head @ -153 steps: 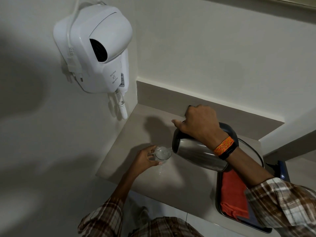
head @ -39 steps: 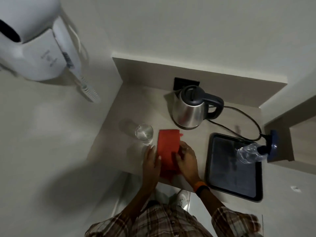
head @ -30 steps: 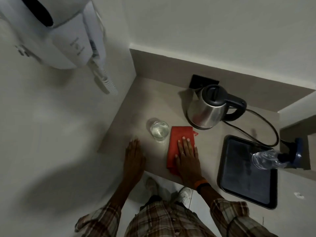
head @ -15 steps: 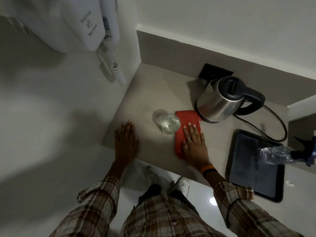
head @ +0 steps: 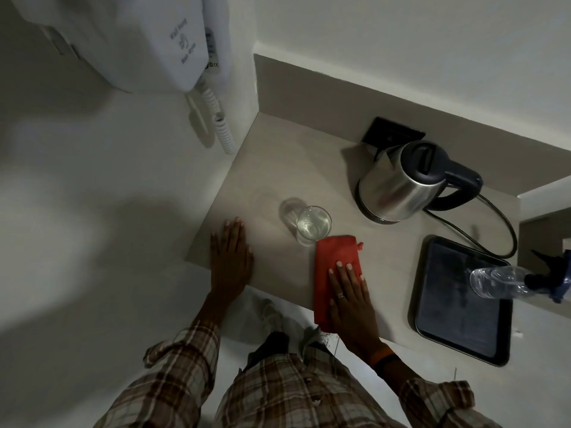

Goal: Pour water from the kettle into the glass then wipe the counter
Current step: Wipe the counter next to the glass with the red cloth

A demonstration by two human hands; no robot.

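— Red cloth (head: 335, 267), folded long and narrow, lies flat under my right hand (head: 352, 299). I have no grasp on it: the palm and straight fingers press down on its near half, and the far half shows bare beyond my fingertips. Its near end reaches the front edge of the counter (head: 278, 168).

— And your other hand?

— My left hand (head: 230, 257) is flat too, fingers together and spread on nothing but the beige counter surface, close to the front left corner. It holds nothing. It sits well apart from the cloth, with the glass farther back between the two.

— Where is the glass, exactly?

— The drinking glass (head: 313, 225) stands upright with water in it, just beside the far left corner of the cloth; whether they touch, I cannot tell. Its shadow falls to the left.

— And the kettle?

— The steel electric kettle (head: 401, 183) stands on its base toward the back of the counter, right of the glass, lid down, its dark handle pointing right. A black cord (head: 482, 223) loops from it across the counter. Behind its spout a black socket plate (head: 392, 135) is set in the backsplash.

— Anything farther out?

— A dark rectangular tray (head: 432, 329) lies at the right, and a clear spray bottle (head: 506, 281) with a blue head shows over its far right corner. On the left wall hangs a white wall-mounted hair dryer (head: 173, 38) with a coiled cord (head: 221, 128). My plaid sleeves fill the bottom.
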